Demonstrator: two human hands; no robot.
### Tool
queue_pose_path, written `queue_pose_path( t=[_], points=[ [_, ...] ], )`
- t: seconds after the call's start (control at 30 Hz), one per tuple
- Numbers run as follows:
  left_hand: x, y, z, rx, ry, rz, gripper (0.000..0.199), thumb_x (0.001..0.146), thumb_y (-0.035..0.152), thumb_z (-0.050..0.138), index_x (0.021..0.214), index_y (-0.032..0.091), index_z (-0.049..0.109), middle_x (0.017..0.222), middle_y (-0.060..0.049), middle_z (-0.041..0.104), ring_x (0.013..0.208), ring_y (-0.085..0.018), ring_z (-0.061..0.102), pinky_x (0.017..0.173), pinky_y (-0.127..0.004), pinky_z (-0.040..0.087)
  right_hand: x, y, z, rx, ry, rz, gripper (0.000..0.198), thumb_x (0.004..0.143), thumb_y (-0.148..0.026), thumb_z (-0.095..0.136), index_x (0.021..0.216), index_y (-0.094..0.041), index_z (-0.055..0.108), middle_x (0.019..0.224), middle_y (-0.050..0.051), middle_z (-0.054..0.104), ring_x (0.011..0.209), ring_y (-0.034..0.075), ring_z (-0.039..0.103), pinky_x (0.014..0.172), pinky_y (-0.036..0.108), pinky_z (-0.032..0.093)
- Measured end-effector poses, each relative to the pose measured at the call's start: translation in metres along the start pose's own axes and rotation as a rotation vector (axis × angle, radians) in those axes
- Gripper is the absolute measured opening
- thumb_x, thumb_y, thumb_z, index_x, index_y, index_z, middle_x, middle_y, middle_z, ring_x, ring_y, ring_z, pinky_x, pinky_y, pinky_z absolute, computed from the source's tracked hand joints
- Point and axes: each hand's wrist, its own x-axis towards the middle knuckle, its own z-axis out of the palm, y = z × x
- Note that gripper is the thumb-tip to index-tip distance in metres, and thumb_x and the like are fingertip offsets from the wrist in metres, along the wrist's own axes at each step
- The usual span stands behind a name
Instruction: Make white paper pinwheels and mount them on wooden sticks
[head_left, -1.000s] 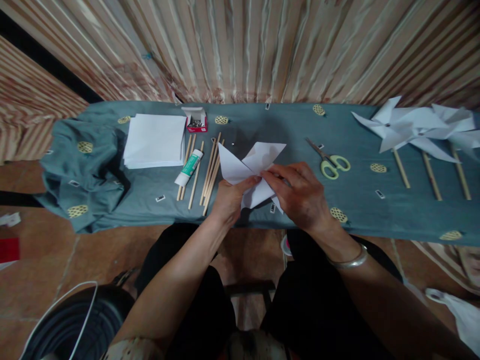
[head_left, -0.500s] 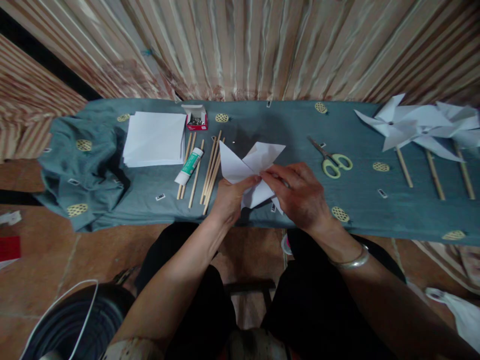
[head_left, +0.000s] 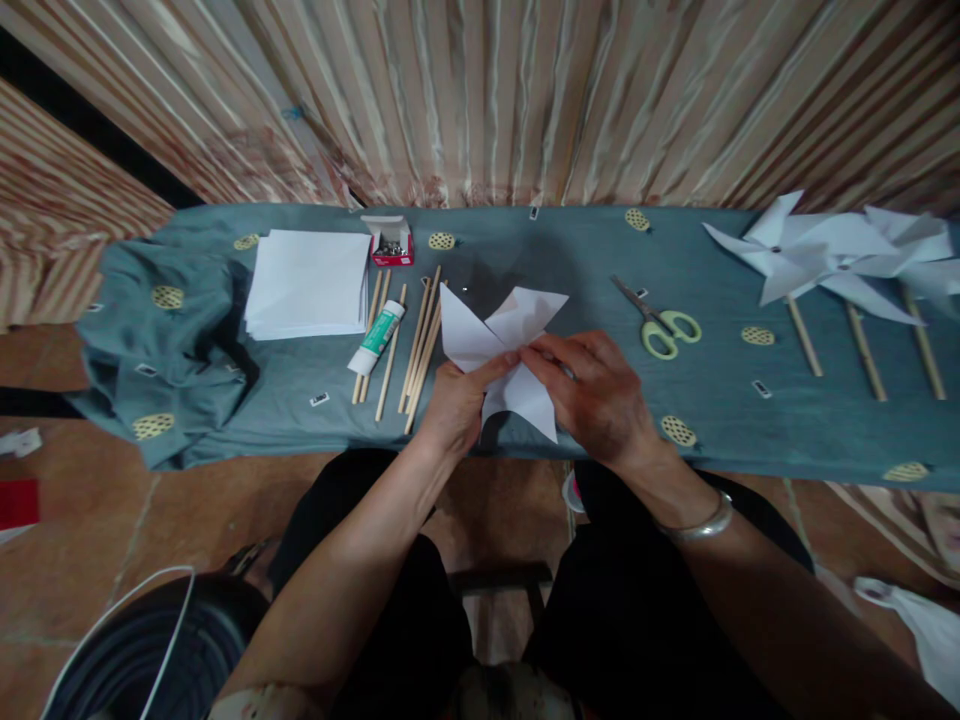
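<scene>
Paper pinwheel piece in white (head_left: pixel 506 335), fingers of left hand (head_left: pixel 456 398) and right hand (head_left: pixel 598 390) clamped near its centre (pale-green-handled metal scissors (head_left: pixel 651 317) nearby), rectangular white paper stack (head_left: pixel 310 285) farther left.

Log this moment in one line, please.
left hand: holding white paper | right hand: pinching same paper | scissors: right of hands | glue stick: on wooden sticks

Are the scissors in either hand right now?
No, the scissors lie on the tablecloth, while the left hand and right hand both hold the cut white paper.
</scene>
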Motion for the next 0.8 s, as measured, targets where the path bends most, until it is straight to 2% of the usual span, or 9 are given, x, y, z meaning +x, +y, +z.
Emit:
queue_pose_path(
  t=[0.17,0.3,0.4,0.47,0.57,0.63,0.8],
  points=[
    [0.001,0.001,0.003,-0.041,0.039,-0.022,0.036,0.049,0.014,0.089,0.082,0.013,0.076,0.081,-0.007,0.079,0.091,-0.027,0.074,0.091,-0.037,0.055,-0.003,0.001,0.0,0.055,0.004,0.037,0.033,0.094,-0.01,0.053,0.123,-0.018,0.067,0.115,0.01,0.074,0.097,0.024,0.064,0.087,0.04,0.054],
    [0.003,0.004,0.003,-0.076,0.032,0.027,0.041,0.051,0.011,0.087,0.09,0.014,0.075,0.081,-0.005,0.079,0.096,-0.028,0.074,0.094,-0.04,0.054,-0.004,0.002,-0.003,0.119,0.103,0.087,0.05,0.094,-0.008,0.05,0.139,-0.03,0.053,0.128,0.007,0.068,0.115,0.024,0.062,0.097,0.044,0.054],
    [0.006,0.008,0.003,-0.095,0.045,0.052,0.044,0.053,0.011,0.086,0.095,0.016,0.075,0.081,-0.004,0.078,0.099,-0.028,0.074,0.095,-0.04,0.055,-0.006,0.003,-0.005,0.147,0.06,0.125,0.057,0.094,-0.007,0.047,0.142,-0.039,0.048,0.144,0.004,0.056,0.131,0.026,0.055,0.105,0.05,0.051],
    [0.008,0.011,0.002,-0.095,0.041,0.067,0.046,0.053,0.011,0.085,0.098,0.015,0.074,0.083,-0.004,0.079,0.099,-0.028,0.074,0.095,-0.04,0.054,-0.008,0.003,-0.005,0.17,0.008,0.133,0.058,0.093,-0.006,0.048,0.141,-0.04,0.049,0.152,0.003,0.048,0.139,0.028,0.048,0.108,0.053,0.048],
    [0.009,0.013,0.002,-0.093,0.04,0.083,0.048,0.053,0.011,0.085,0.1,0.015,0.074,0.087,-0.005,0.079,0.101,-0.028,0.073,0.095,-0.039,0.054,-0.011,0.003,-0.004,0.198,-0.033,0.121,0.053,0.091,-0.007,0.053,0.135,-0.037,0.055,0.157,0.003,0.042,0.145,0.031,0.04,0.11,0.055,0.046],
    [0.009,0.012,0.003,-0.088,0.042,0.08,0.048,0.053,0.012,0.085,0.1,0.015,0.074,0.089,-0.005,0.079,0.101,-0.028,0.073,0.095,-0.039,0.054,-0.011,0.002,-0.004,0.204,-0.034,0.117,0.043,0.09,-0.01,0.058,0.125,-0.035,0.061,0.156,0.003,0.043,0.146,0.032,0.038,0.111,0.055,0.045],
    [0.009,0.01,0.003,-0.075,0.05,0.08,0.05,0.054,0.012,0.086,0.102,0.014,0.074,0.089,-0.006,0.079,0.099,-0.028,0.073,0.093,-0.039,0.055,-0.009,0.004,-0.007,0.269,0.087,0.094,0.021,0.091,-0.015,0.062,0.105,-0.03,0.067,0.149,0.002,0.052,0.142,0.029,0.045,0.112,0.053,0.046]
  ],
)
